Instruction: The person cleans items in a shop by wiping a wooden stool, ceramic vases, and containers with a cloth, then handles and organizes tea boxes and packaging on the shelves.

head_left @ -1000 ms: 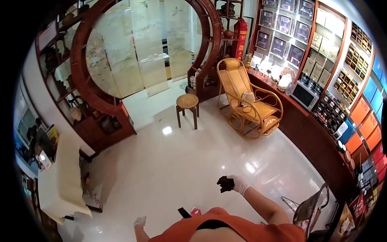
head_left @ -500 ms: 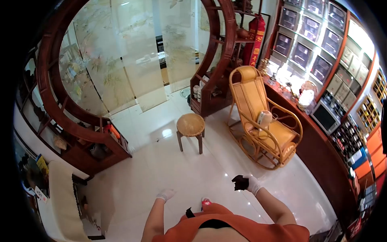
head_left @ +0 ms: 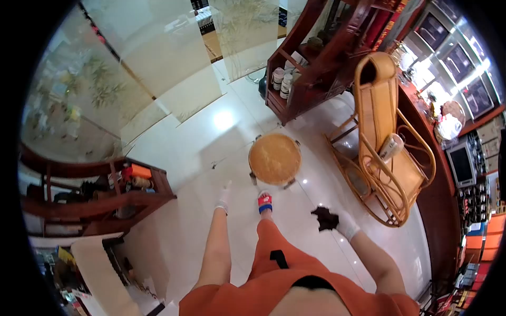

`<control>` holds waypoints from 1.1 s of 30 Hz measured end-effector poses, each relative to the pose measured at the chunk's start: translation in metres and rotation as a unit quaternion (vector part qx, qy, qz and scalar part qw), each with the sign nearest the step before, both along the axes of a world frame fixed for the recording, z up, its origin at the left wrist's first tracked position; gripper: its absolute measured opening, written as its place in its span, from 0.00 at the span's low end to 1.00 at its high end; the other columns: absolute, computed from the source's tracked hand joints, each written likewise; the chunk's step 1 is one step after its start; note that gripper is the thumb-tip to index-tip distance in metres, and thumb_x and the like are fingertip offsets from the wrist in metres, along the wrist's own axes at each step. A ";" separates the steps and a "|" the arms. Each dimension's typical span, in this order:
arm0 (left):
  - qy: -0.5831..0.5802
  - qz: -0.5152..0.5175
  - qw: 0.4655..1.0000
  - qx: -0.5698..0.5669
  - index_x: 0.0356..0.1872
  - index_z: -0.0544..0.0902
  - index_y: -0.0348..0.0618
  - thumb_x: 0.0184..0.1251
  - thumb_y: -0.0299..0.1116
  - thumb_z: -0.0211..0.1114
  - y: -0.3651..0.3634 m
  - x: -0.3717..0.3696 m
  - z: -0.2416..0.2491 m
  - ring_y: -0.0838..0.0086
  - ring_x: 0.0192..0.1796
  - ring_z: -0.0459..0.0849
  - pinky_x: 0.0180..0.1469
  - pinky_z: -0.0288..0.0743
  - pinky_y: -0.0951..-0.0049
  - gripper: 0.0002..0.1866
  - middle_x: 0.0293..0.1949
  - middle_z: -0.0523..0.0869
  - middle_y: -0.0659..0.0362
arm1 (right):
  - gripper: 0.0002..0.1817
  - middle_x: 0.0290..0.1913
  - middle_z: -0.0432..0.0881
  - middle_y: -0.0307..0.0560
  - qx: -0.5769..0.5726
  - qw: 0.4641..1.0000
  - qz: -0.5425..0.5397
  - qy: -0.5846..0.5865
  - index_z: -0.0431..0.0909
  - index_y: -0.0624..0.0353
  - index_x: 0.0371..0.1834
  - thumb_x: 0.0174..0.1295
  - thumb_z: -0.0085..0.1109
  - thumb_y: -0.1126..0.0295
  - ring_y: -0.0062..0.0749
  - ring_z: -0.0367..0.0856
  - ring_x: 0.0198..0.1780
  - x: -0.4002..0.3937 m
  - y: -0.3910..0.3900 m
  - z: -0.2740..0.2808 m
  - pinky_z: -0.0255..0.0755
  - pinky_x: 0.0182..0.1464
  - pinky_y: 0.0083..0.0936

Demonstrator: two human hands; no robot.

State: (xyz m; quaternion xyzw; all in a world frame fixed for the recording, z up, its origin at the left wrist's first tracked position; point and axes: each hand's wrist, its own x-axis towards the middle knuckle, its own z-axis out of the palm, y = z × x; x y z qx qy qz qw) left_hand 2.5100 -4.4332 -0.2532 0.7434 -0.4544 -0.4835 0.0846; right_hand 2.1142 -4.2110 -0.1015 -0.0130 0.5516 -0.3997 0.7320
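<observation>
My left hand (head_left: 223, 196), in a pale, thin glove, hangs over the floor with its fingers stretched forward and nothing in them. It is nearest to the round wooden stool (head_left: 274, 158), to its right and ahead. My right hand (head_left: 347, 224), gloved as well, grips a crumpled dark cloth (head_left: 326, 218) that sticks out to the left with ragged edges. Between my hands, my foot in a red and blue sandal (head_left: 265, 201) is just in front of the stool.
A bamboo rocking chair (head_left: 380, 113) holding a pale cylindrical item (head_left: 391, 147) stands at right, beside a long dark wooden counter (head_left: 441, 221). Wooden shelving (head_left: 287, 108) rises behind the stool. A low wooden cabinet (head_left: 163, 184) and a cream-covered seat (head_left: 100, 268) are at left.
I have stepped forward, so the stool and rocking chair appear closer. My left hand has moved forward and my sandaled foot shows further ahead. The cloth stays in my right hand.
</observation>
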 end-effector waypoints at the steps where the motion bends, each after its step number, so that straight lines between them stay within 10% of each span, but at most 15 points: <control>1: 0.012 0.031 0.999 -0.005 0.65 0.67 0.36 0.62 0.65 0.51 -0.031 -0.005 -0.051 0.52 0.68 0.66 0.69 0.56 0.60 0.42 0.65 0.70 0.44 | 0.27 0.48 0.80 0.55 -0.010 0.999 0.009 -0.051 0.70 0.63 0.61 0.63 0.43 0.59 0.40 0.81 0.39 -0.009 -0.005 -0.027 0.81 0.43 0.43; 4: 0.048 0.071 0.996 0.011 0.67 0.64 0.34 0.56 0.66 0.58 -0.097 -0.043 -0.090 0.54 0.71 0.62 0.71 0.54 0.62 0.49 0.67 0.66 0.43 | 0.27 0.47 0.82 0.57 0.041 0.999 0.007 0.027 0.70 0.69 0.59 0.60 0.50 0.63 0.41 0.84 0.43 -0.018 -0.003 -0.055 0.80 0.37 0.34; 8: -0.038 -0.075 0.996 0.035 0.61 0.71 0.31 0.53 0.63 0.64 -0.174 -0.106 -0.096 0.55 0.65 0.71 0.69 0.58 0.60 0.46 0.61 0.74 0.41 | 0.27 0.55 0.78 0.61 0.135 0.989 -0.062 0.006 0.64 0.76 0.62 0.61 0.47 0.70 0.50 0.78 0.56 -0.012 -0.012 -0.031 0.72 0.60 0.39; 12: 0.201 0.134 0.965 0.107 0.55 0.77 0.34 0.46 0.50 0.77 -0.179 -0.148 -0.179 0.61 0.53 0.80 0.55 0.74 0.64 0.38 0.51 0.82 0.48 | 0.28 0.56 0.77 0.62 0.233 0.967 -0.106 0.021 0.63 0.77 0.63 0.61 0.49 0.71 0.51 0.80 0.53 -0.020 0.011 -0.020 0.77 0.53 0.37; 18: 0.370 0.109 0.867 0.315 0.54 0.78 0.35 0.48 0.41 0.77 -0.168 -0.152 -0.223 0.65 0.47 0.83 0.49 0.78 0.65 0.32 0.49 0.83 0.52 | 0.24 0.50 0.80 0.60 0.311 0.947 -0.062 0.050 0.70 0.73 0.58 0.56 0.51 0.76 0.50 0.83 0.47 -0.044 -0.030 0.009 0.80 0.45 0.35; 33: 0.263 0.322 0.908 0.040 0.54 0.77 0.32 0.46 0.48 0.77 -0.020 -0.123 -0.017 0.66 0.46 0.83 0.50 0.77 0.65 0.37 0.48 0.83 0.50 | 0.20 0.46 0.81 0.60 0.082 0.926 0.265 0.255 0.75 0.73 0.53 0.55 0.49 0.81 0.48 0.83 0.45 -0.182 -0.116 -0.066 0.79 0.46 0.36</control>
